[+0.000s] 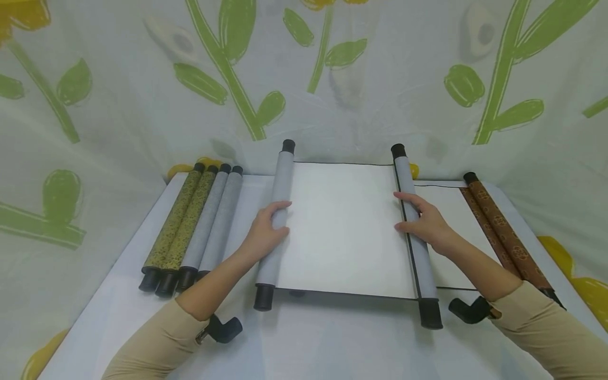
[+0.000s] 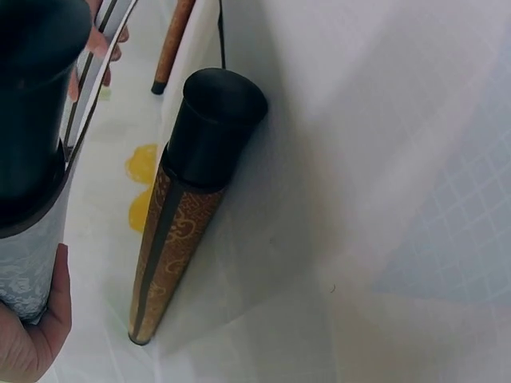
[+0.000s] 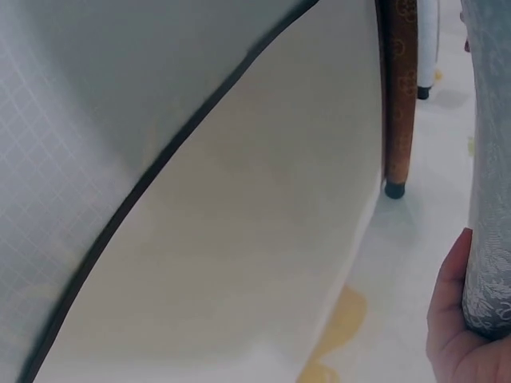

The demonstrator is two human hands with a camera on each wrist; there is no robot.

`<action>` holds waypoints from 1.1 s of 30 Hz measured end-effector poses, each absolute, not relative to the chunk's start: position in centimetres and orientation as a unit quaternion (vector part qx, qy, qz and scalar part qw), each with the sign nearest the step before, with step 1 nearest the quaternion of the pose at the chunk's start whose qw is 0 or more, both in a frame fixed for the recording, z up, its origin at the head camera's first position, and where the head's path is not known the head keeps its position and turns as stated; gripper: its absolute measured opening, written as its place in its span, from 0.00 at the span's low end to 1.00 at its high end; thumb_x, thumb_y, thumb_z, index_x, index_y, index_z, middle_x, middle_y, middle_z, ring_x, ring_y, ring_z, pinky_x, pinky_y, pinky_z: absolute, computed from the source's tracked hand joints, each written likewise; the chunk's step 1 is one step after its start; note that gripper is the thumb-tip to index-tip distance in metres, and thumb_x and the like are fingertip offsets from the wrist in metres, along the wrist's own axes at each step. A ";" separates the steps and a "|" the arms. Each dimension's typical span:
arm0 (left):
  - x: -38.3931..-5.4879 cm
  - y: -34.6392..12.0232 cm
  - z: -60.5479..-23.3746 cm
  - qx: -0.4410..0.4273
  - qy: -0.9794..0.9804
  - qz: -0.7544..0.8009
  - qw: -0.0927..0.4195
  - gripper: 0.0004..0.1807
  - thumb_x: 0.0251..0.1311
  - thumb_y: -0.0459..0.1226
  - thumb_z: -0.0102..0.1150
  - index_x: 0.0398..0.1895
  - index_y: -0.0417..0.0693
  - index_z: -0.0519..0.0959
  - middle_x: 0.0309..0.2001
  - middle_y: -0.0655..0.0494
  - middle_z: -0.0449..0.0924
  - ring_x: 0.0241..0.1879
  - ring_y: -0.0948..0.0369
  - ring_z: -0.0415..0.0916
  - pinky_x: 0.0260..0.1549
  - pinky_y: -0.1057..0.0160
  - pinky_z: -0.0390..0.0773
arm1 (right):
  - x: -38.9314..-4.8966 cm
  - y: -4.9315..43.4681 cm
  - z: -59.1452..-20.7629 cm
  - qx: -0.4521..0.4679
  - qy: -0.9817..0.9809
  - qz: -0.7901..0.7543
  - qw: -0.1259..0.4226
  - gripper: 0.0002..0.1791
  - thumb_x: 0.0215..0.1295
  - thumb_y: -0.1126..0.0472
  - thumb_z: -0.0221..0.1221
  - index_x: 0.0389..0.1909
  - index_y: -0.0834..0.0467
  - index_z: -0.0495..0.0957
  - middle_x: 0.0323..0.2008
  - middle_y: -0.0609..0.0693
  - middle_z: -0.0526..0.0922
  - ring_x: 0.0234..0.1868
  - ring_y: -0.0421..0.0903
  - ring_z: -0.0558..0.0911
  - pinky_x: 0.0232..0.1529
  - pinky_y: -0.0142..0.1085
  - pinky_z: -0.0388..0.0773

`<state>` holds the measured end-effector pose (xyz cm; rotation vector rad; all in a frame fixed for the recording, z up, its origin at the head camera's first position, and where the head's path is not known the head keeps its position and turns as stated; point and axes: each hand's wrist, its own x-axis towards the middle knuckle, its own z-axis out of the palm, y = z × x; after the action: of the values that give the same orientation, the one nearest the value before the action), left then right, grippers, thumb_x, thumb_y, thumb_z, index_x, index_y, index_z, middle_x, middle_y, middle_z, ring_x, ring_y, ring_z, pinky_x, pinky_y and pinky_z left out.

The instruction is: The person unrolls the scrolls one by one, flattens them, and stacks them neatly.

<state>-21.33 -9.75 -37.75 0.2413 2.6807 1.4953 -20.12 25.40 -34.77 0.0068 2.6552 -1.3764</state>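
A grey hanging scroll [image 1: 344, 227], partly unrolled with its blank white sheet facing up, is held above the table between both hands. My left hand [image 1: 267, 232] grips its left roller [image 1: 283, 179], thumb and fingers around the grey roll. The right roller [image 1: 421, 269] is gripped the same way by my right hand [image 1: 427, 221]. Beneath lies a brown patterned scroll, also partly unrolled; its white sheet [image 3: 231, 207] and right-hand roll [image 1: 505, 232] show to the right. In the left wrist view its other brown roll [image 2: 184, 231] rests under the held scroll.
At the table's left lie two yellow-green rolled scrolls [image 1: 182, 221] and two grey rolled scrolls [image 1: 220, 221], side by side, all with black end knobs. A white curtain [image 1: 380, 121] with green leaf prints hangs behind the white table [image 1: 332, 348]. Black wrist mounts [image 1: 225, 330] stick out near the sleeves.
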 end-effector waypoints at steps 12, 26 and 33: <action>-21.2 -10.3 -37.6 0.090 0.873 0.478 0.029 0.28 0.60 0.30 0.44 0.66 0.49 0.67 0.62 0.38 0.60 0.62 0.46 0.58 0.61 0.43 0.59 | -20.2 26.7 -34.8 -0.007 0.884 -0.461 0.074 0.40 0.59 0.71 0.54 0.72 0.55 0.53 0.73 0.66 0.42 0.70 0.69 0.48 0.59 0.66 0.58; -21.6 -10.3 -37.6 0.064 0.890 0.450 0.035 0.35 0.51 0.33 0.64 0.65 0.53 0.67 0.62 0.39 0.61 0.61 0.44 0.61 0.56 0.40 0.64 | -20.2 27.3 -34.7 0.000 0.891 -0.449 0.070 0.44 0.55 0.66 0.65 0.72 0.55 0.54 0.72 0.67 0.43 0.68 0.71 0.52 0.57 0.65 0.62; -21.6 -10.5 -37.3 0.074 0.884 0.461 0.028 0.36 0.46 0.26 0.52 0.65 0.49 0.66 0.63 0.38 0.62 0.63 0.45 0.59 0.57 0.40 0.63 | -20.1 27.6 -34.6 -0.002 0.888 -0.454 0.077 0.43 0.58 0.68 0.61 0.72 0.55 0.53 0.73 0.67 0.42 0.67 0.70 0.53 0.57 0.63 0.62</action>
<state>-21.65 -10.50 -37.33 0.2286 2.7283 1.4238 -20.07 27.63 -34.63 -0.0053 2.6602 -1.3616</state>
